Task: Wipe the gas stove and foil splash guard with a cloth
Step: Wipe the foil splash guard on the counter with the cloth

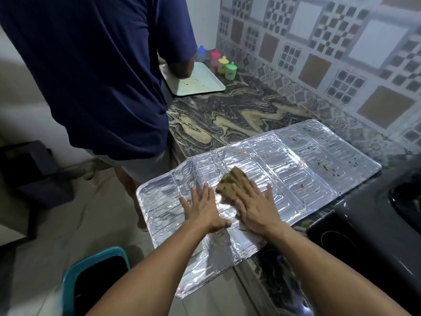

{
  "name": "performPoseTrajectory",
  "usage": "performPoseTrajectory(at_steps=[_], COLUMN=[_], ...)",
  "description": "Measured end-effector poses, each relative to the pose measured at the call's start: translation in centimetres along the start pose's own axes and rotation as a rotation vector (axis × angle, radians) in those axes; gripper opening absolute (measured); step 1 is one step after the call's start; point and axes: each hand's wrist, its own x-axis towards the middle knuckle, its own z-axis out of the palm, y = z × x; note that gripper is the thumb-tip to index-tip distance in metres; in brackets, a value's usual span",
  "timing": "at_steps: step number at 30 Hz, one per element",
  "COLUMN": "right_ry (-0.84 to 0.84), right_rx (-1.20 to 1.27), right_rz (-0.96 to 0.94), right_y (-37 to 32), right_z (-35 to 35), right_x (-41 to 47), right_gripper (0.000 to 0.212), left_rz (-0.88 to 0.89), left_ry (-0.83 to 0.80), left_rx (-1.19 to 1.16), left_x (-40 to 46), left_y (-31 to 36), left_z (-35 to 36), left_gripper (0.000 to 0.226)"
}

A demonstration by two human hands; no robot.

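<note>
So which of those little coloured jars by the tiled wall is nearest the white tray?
The green jar, last in the row; the yellow, pink and blue ones sit farther back.

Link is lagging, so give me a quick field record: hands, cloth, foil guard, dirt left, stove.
left hand: flat on the foil, fingers spread
right hand: pressing the cloth, fingers straight
cloth: brownish, on mid foil
foil splash guard: unfolded flat on the counter, near end overhanging the edge
dirt left: specks on the far right panels
gas stove: black, right of the foil
</note>
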Motion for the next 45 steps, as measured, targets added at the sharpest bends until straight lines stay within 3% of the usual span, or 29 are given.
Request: performPoseTrajectory(at_steps=[4,6,10,14,20,25,29,32,35,37,41,45], right_ry=[-0.054,-0.075,0.004,0.058,0.121,0.064,0.044,0.024,0.126,0.109,-0.002,-0.026], right_rx=[-0.003,0.003,0.053,0.096,0.155,0.123,0.101,0.132,0.203,0.18,0.057,0.025], right_rz=[0.371,0.406,0.329,0.238,-0.22,-0.009,-0.002,0.018,0.112,0.056,-0.24,-0.233], right_y=[2.3,2.7,0.5,-0.9,-2.8,-2.1,-1.7,-1.4,-1.6,-2.0,-2.5,-2.4], right_z=[-0.2,-0.4,0.3,0.7,0.6,0.8,0.4,0.5,0.1,-0.3,-0.2,-0.4], right_x=[1.7,1.9,0.8,-0.6,0.3,2.2,2.9,3.3,4.9,6.4,9.4,11.8], right_gripper=[0.064,0.067,0.066,0.064,0.056,0.058,0.06,0.07,0.057,0.059,0.056,0.054], left_rz=[-0.035,-0.05,-0.096,-0.081,-0.045,0.029,0.045,0.078,0.055,0.047,0.028,0.025], left_ry=[-0.039,-0.055,-0.014,-0.02,-0.099,-0.057,0.048,0.005,-0.001,0.006,0.0,-0.006], left_rx=[0.028,0.052,0.143,0.084,-0.047,-0.257,-0.186,-0.082,-0.04,-0.006,0.049,0.083], left_x=[-0.1,-0.2,0.2,0.9,1.0,0.4,0.7,1.0,1.5,1.7,2.0,2.1], left_y=[0.5,0.9,0.9,-1.2,-2.7,-3.6,-2.0,-1.4,-1.2,-1.0,-0.8,-0.5], left_z=[-0.7,-1.3,-2.5,-2.4,-1.2,-1.3,-1.9,-1.5,-1.2,-1.4,-1.8,-2.2], left_gripper=[0.125,0.128,0.138,0.152,0.155,0.139,0.123,0.125,0.128,0.129,0.129,0.13])
